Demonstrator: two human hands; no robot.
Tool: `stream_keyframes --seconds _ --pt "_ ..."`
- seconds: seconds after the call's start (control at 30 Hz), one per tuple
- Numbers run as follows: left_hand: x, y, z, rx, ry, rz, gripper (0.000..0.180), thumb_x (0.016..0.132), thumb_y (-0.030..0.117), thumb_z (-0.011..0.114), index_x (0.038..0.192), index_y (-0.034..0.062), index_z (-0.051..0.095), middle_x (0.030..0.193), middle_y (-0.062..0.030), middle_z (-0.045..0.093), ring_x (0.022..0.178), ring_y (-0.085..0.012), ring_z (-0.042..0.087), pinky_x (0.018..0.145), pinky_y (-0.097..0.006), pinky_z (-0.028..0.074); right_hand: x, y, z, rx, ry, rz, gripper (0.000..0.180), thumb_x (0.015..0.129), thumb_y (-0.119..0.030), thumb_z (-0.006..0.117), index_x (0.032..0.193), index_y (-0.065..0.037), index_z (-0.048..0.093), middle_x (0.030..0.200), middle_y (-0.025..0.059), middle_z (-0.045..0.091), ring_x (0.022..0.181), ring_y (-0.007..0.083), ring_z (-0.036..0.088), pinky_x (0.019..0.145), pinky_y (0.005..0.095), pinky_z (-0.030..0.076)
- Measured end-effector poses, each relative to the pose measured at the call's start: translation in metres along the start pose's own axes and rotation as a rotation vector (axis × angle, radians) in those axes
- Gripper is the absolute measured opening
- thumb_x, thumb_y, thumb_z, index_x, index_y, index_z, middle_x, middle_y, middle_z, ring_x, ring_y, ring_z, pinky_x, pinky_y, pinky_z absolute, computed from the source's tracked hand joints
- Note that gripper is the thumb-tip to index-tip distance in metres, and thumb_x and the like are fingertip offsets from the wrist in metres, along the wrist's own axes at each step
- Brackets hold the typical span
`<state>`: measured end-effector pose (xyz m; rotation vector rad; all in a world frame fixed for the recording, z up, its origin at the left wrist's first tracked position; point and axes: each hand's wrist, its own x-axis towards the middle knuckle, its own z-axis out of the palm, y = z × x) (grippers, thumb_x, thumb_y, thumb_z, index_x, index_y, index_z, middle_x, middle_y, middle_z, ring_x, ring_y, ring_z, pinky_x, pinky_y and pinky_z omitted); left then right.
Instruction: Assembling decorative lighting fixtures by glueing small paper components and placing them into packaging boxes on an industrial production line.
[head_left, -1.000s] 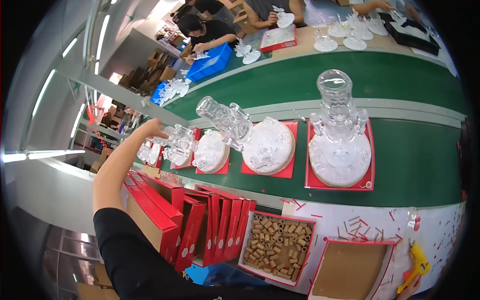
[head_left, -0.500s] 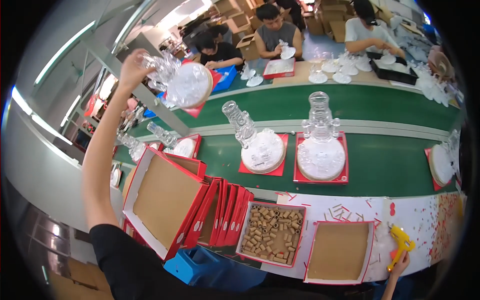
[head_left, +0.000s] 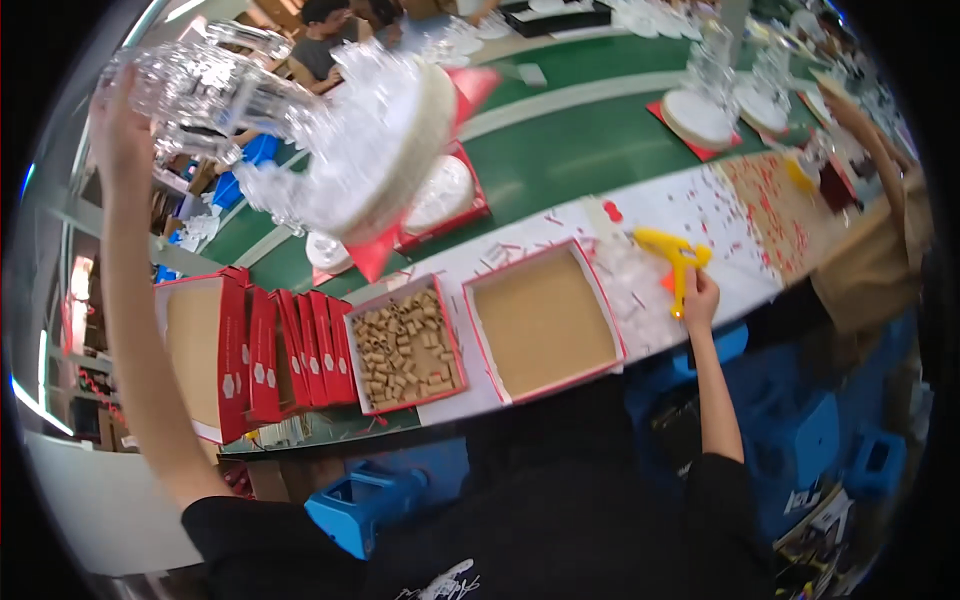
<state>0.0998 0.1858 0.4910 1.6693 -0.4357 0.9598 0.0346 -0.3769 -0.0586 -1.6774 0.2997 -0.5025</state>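
Raised at the upper left, my left hand is closed around the narrow end of a clear plastic tower-shaped piece. Its round white base tilts to the right, with a red card behind it; motion blurs it. My right hand grips the handle of a yellow glue gun over the white sheet on the bench. Left of the gun lies a shallow red-edged box with a brown bottom. Beside that, a similar box holds many short brown cardboard tubes.
Several red boxes stand on edge at the left. Similar clear pieces sit on the green belt. Red bits litter the bench at right, near another person's arm. Blue stools stand below.
My view has swung to the right. The clear piece in my left hand appears nearer and larger. My right hand still grips the glue gun, now seen further from the picture's lower edge.
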Motion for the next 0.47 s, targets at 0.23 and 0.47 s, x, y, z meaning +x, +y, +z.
stream_keyframes --seconds 0.23,0.47 --pt "-0.211 0.008 0.158 0.010 -0.205 0.007 0.060 0.092 0.025 0.061 0.137 -0.0019 0.032 0.119 -0.0153 0.054 0.104 -0.0201 0.057 0.085 -0.032 0.051 0.003 0.002 -0.017 -0.121 0.067 0.025 0.034 0.091 -0.027 0.061 0.084 0.006 0.066 0.068 0.0073 0.066 0.061 0.0099 0.061 0.056 0.0251 0.046" --pt "-0.287 0.002 0.185 -0.067 -0.379 -0.091 0.073 0.089 0.030 0.064 0.142 0.0023 0.021 0.141 -0.0174 0.030 0.125 -0.0325 0.045 0.101 -0.052 0.041 -0.005 -0.006 -0.017 -0.221 0.103 -0.002 0.038 0.088 -0.034 0.062 0.081 0.003 0.067 0.069 0.0088 0.068 0.058 0.0171 0.064 0.055 0.0290 0.047"
